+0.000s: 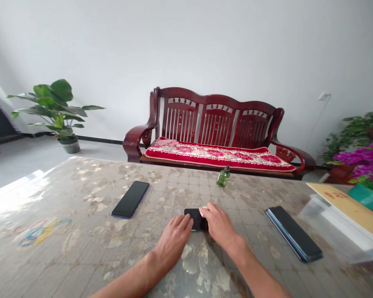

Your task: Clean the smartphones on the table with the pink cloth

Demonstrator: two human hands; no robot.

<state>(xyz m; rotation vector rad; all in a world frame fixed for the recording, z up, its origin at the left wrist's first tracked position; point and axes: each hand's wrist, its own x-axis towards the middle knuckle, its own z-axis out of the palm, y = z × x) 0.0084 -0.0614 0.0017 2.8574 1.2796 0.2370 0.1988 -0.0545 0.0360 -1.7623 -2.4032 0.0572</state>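
Note:
A smartphone point(196, 221) with a dark, glossy screen lies flat on the table in front of me, between my hands. My left hand point(175, 232) grips its left side, fingers together and fingertips over the edge of the screen. In my right hand point(220, 224) a small white piece, perhaps a wipe or cloth point(202, 211), is pinched against the right part of the screen. The right hand hides the phone's right end. Another dark phone point(131, 199) lies apart to the left. Farther back stands a small green spray bottle point(223, 177).
A stack of phones point(295, 234) lies on the right, beside a clear plastic bag point(317, 221) and a yellow printed sheet point(348, 209). Coloured bands point(42, 232) are at the left. A wooden bench point(217, 122) stands behind the patterned tabletop point(90, 256); purple flowers point(365, 163) are at far right.

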